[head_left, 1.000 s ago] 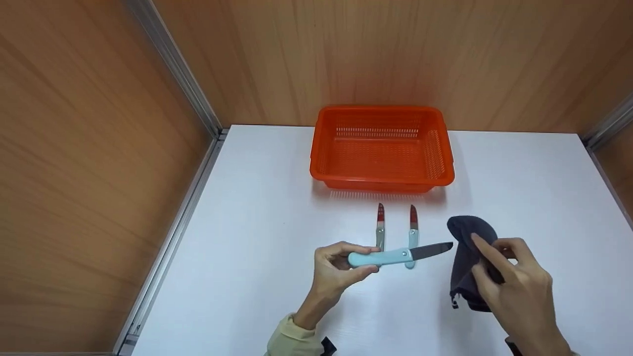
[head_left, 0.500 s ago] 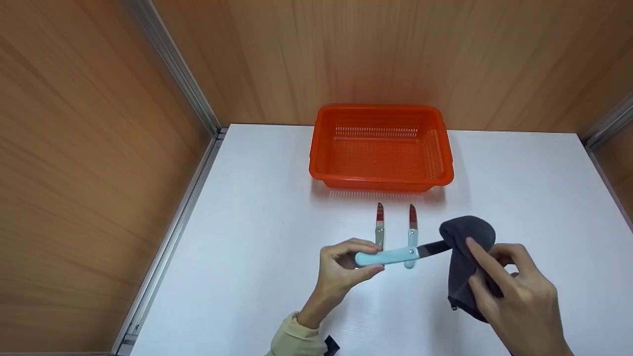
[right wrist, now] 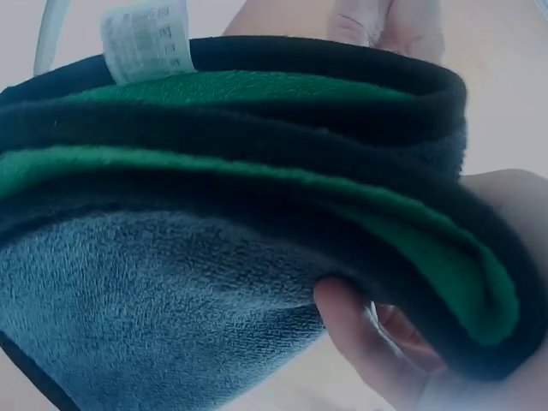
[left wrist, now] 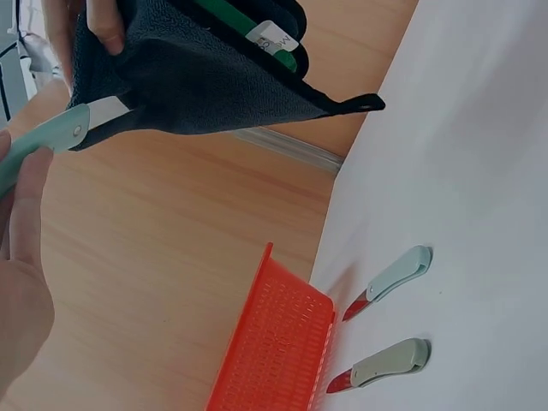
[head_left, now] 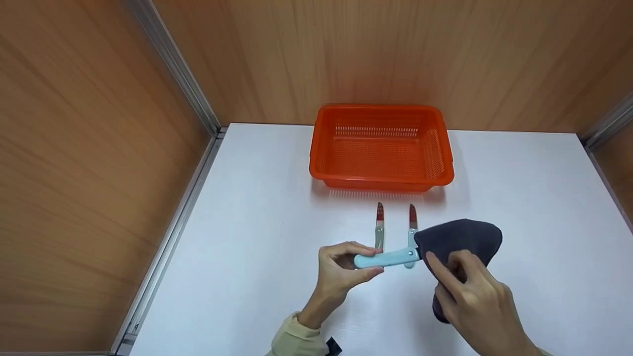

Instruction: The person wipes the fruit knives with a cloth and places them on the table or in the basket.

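My left hand [head_left: 336, 272] pinches the light-blue handle of a folding knife [head_left: 388, 258] between thumb and fingers, its blade pointing right. A dark grey cloth [head_left: 462, 240] covers nearly the whole blade in the head view; a short piece of it near the pivot shows in the left wrist view. My right hand [head_left: 477, 296] holds this cloth, fingers pressing it against the blade. Green lining and a white label [right wrist: 150, 43] appear among the cloth's folds in the right wrist view.
Behind the hands lie two more folding knives with red blades, one grey-green [head_left: 380, 230] and one light blue [left wrist: 398, 272]. Beyond them an orange basket [head_left: 381, 180] stands near the wooden back wall [head_left: 376, 54]. A wooden panel [head_left: 94, 173] bounds the white table on the left.
My right hand has brought the cloth leftward along the blade, from beyond its tip to beside the handle. The left hand has shifted slightly right, still holding the knife.
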`<state>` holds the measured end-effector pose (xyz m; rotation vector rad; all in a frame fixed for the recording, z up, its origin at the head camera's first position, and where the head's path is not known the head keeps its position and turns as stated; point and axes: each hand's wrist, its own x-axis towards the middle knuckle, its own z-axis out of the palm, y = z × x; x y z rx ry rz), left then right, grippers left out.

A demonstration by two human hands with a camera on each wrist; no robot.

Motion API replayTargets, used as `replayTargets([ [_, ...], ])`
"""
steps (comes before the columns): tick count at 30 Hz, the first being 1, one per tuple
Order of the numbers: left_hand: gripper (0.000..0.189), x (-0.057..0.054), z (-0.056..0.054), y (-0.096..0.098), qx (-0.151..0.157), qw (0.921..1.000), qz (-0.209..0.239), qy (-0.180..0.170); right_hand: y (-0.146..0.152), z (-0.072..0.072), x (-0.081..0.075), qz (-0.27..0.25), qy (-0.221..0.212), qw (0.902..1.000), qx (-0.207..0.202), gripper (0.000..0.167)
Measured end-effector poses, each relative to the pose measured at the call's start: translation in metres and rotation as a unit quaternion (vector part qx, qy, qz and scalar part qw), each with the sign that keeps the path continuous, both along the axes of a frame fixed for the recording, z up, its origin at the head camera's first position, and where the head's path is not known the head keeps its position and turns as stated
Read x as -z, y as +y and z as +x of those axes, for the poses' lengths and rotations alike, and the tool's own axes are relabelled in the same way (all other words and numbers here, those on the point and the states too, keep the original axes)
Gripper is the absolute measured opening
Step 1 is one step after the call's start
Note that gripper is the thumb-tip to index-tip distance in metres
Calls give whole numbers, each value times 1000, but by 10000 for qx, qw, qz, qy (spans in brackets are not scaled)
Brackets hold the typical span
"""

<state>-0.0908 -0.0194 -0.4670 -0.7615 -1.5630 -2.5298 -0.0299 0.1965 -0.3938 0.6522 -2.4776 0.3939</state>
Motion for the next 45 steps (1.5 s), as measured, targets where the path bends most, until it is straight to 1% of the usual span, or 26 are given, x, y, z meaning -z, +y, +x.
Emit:
replayTargets([
  [9, 24, 3, -1, -3, 39, 9999, 79, 132, 7, -3, 6, -60, 106, 9999, 111, 47],
  [15, 24, 4, -2, -6, 23, 9999, 98, -11, 16, -10, 9, -228, 172, 9993, 249, 45],
  [17, 24, 5, -2, -7, -1, 10000, 88, -43, 18, -12, 9, -234, 108, 9991, 344, 44],
  [21, 26, 7, -3, -8, -124, 9999, -65, -97, 23, -15, 11, -273, -27, 9982, 536, 43],
  [25, 30, 10, -5, -8, -242, 9988, -339, -257, 27, -17, 12, -393, -79, 9968, 685, 42],
  [29, 34, 11, -5, -8, -266, 9976, -514, -369, 34, -17, 11, -586, 75, 9951, 789, 42],
  [34, 33, 12, -7, -8, -255, 9971, -586, -419, 39, -16, 5, -884, 472, 9914, 847, 42],
  [37, 31, 12, -7, -8, -236, 9972, -569, -435, 40, -15, 0, -1097, 633, 9885, 828, 40],
  [41, 31, 12, -7, -6, -226, 9967, -648, -431, 38, -12, -8, -1188, 878, 9862, 747, 35],
  [43, 31, 12, -8, -5, -190, 9965, -700, -413, 36, -11, -10, -1156, 924, 9864, 709, 35],
  [45, 31, 11, -8, -3, -150, 9965, -730, -387, 35, -8, -12, -1184, 831, 9872, 667, 35],
])
